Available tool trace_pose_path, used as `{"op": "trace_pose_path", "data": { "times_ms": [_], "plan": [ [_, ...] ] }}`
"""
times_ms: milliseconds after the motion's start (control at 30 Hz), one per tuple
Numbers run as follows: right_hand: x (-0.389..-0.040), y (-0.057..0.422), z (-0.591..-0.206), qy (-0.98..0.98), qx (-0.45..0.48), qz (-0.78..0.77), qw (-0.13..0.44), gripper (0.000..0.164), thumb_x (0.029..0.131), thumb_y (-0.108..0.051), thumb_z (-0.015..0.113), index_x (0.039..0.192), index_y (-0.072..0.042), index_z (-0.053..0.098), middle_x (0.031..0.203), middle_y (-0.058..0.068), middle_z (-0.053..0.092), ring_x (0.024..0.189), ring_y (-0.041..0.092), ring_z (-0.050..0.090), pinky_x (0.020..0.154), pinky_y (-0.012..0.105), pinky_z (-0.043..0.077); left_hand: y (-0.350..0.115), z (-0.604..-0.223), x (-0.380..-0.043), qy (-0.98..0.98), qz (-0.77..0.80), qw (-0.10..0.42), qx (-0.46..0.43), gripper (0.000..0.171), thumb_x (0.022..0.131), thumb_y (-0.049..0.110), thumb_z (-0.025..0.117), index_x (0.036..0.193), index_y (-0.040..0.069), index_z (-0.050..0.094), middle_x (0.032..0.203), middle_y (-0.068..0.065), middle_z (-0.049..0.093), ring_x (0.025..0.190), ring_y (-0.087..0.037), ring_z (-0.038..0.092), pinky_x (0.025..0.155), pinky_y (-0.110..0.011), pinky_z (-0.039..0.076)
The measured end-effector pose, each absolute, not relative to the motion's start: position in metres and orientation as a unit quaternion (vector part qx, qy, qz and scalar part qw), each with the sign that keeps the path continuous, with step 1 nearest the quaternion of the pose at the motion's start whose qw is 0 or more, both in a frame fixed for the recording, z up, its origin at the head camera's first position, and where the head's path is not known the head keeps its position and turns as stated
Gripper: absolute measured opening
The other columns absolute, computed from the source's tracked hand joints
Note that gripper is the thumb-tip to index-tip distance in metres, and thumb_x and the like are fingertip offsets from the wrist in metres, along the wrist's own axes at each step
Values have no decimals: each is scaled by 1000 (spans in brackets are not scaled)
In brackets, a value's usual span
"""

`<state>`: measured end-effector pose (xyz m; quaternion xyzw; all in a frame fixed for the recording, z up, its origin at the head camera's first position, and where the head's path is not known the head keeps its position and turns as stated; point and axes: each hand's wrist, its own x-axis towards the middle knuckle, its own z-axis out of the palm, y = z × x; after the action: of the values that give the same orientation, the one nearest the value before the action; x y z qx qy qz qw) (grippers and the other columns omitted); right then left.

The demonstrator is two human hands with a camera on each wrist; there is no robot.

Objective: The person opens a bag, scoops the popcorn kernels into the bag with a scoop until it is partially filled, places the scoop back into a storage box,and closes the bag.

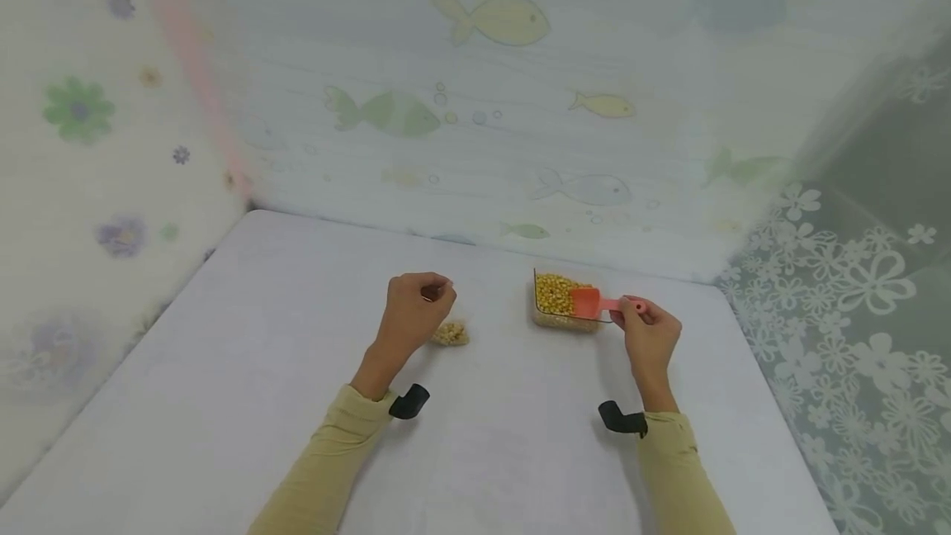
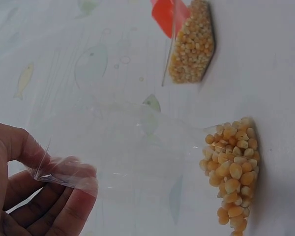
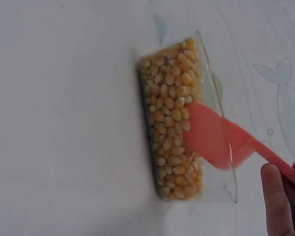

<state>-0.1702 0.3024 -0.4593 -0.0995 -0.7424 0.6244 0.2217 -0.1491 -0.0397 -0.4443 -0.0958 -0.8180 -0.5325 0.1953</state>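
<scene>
My left hand [image 1: 413, 310] pinches the upper edge of a clear plastic bag [image 2: 123, 152] between thumb and fingers. Corn kernels [image 2: 233, 169] fill the bottom of that bag, which rests on the table. To the right stands a clear rectangular container [image 3: 228, 157] holding yellow corn kernels [image 1: 559, 294]. My right hand [image 1: 650, 338] grips the handle of a red-pink scoop [image 1: 587, 302]. The scoop's blade is inside the container, its tip dug into the kernels, as the right wrist view shows through the clear wall.
The white table [image 1: 475, 436] meets a wall with pale fish prints [image 1: 513, 19] behind it. A flower-patterned panel [image 1: 884, 370] borders the right side, and a flowered wall [image 1: 78, 110] the left. Black wrist mounts [image 1: 622, 419] sit on both sleeves.
</scene>
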Motion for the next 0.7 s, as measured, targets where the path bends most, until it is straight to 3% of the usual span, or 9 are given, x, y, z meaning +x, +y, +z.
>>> {"op": "trace_pose_path", "data": {
  "times_ms": [100, 200, 533, 700],
  "plan": [
    [-177, 307, -470, -726, -117, 644, 211, 27, 95, -6, 68, 111, 17, 68, 83, 1, 71, 70, 2, 72, 70, 19, 58, -41, -444, -149, -816, -534, 200, -97, 13, 89, 3, 66, 91, -1, 78, 78, -10, 74, 69, -20, 70, 66, -35, 58],
    [-181, 309, -475, -711, -131, 659, 206, 28, 95, -6, 68, 112, 17, 67, 80, -4, 70, 70, 2, 72, 70, 19, 58, -42, -444, -151, -814, -533, 209, -100, 12, 89, 2, 67, 90, -2, 78, 78, -11, 74, 68, -21, 70, 66, -36, 59],
    [-186, 321, -479, -627, -229, 734, 125, 36, 97, -9, 67, 127, 11, 62, 98, 2, 67, 83, 5, 71, 80, 20, 57, -44, -446, -152, -813, -538, 201, -96, 14, 89, 3, 65, 91, -2, 78, 80, -11, 75, 69, -20, 70, 67, -34, 59],
    [-185, 327, -478, -585, -264, 761, 99, 34, 97, -10, 68, 127, 4, 61, 96, 0, 67, 86, 7, 71, 83, 21, 57, -46, -448, -151, -815, -536, 200, -92, 14, 90, 3, 65, 92, -2, 78, 80, -11, 75, 70, -20, 70, 67, -34, 59]
  ]
}}
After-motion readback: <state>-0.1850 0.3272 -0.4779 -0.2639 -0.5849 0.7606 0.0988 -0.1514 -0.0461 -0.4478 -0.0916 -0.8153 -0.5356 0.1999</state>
